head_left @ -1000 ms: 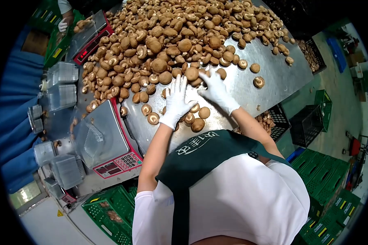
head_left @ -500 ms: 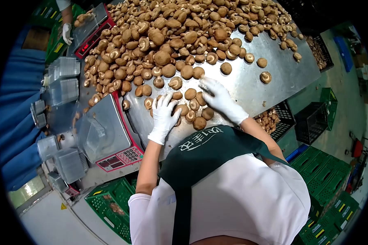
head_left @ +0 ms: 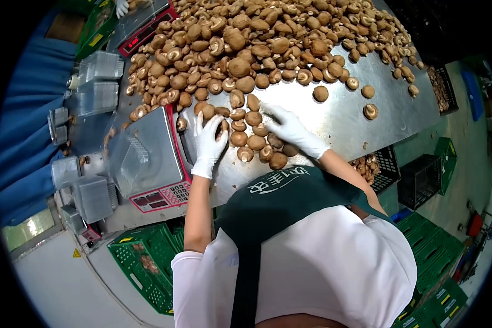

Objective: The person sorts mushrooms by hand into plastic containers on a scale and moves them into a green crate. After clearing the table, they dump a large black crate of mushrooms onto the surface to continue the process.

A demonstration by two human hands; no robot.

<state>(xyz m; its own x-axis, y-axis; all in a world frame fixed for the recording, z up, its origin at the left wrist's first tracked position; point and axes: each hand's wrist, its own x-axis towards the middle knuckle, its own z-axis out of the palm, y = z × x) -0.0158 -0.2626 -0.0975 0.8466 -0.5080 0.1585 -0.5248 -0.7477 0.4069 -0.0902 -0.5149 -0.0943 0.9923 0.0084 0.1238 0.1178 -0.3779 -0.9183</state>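
Both my hands wear white gloves and rest on a steel table (head_left: pixel 339 117) among brown shiitake mushrooms. My left hand (head_left: pixel 208 141) lies flat, fingers spread, beside the small cluster of mushrooms (head_left: pixel 255 141) near the table's front edge. My right hand (head_left: pixel 287 128) lies on the other side of that cluster, fingers extended over it. Neither hand grips anything that I can see. A big heap of mushrooms (head_left: pixel 257 38) covers the far part of the table.
A red-edged scale (head_left: pixel 147 158) carrying a clear plastic tray stands left of my left hand. Stacks of clear trays (head_left: pixel 95 82) line the left side. Green crates (head_left: pixel 145 268) sit below, black crates (head_left: pixel 421 175) at right. Another person's gloved hand (head_left: pixel 121 6) shows at top left.
Both hands have drawn back toward the table's front edge, dragging a small cluster of mushrooms away from the heap. The left hand has shifted left, closer to the scale.
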